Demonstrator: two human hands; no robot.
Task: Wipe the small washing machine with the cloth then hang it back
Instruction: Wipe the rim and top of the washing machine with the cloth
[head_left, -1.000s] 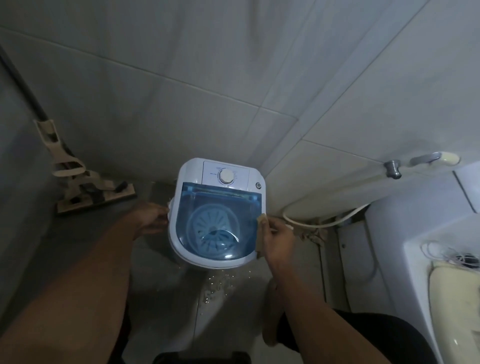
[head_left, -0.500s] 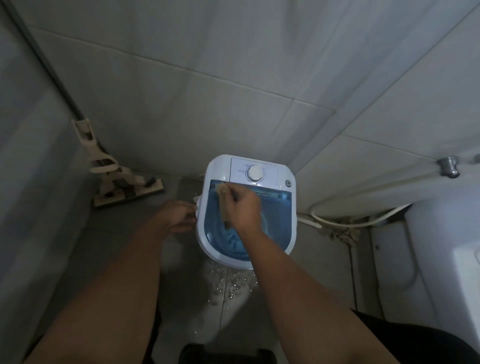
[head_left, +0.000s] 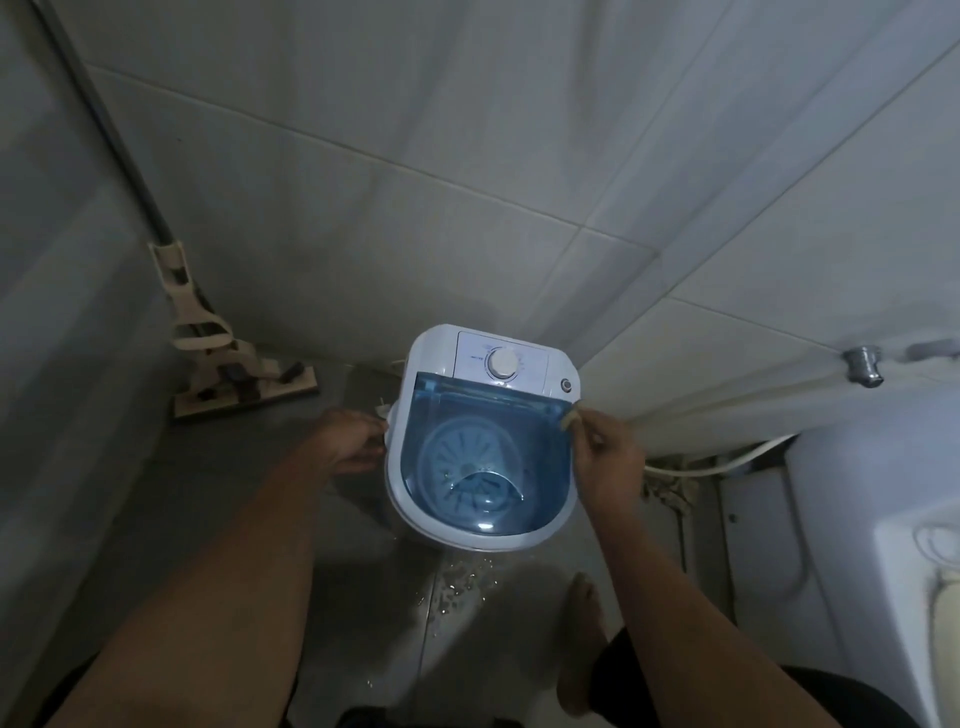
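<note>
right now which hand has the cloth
The right hand, pinching the small beige cloth at the blue lid's right corner; the left hand braces the white washer's left side without any cloth.

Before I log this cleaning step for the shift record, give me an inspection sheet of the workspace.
Surface: dark floor, wet with droplets in front of the washing machine.
Job's things: machine upright, blue lid shut; cloth at its right rim.
Clutter: mop leaning in the left corner.
Grippers: left hand on the machine's left side; right hand pinching the cloth.
Cables: hose along the floor at right.
Surroundings: tiled walls, tap.
</note>
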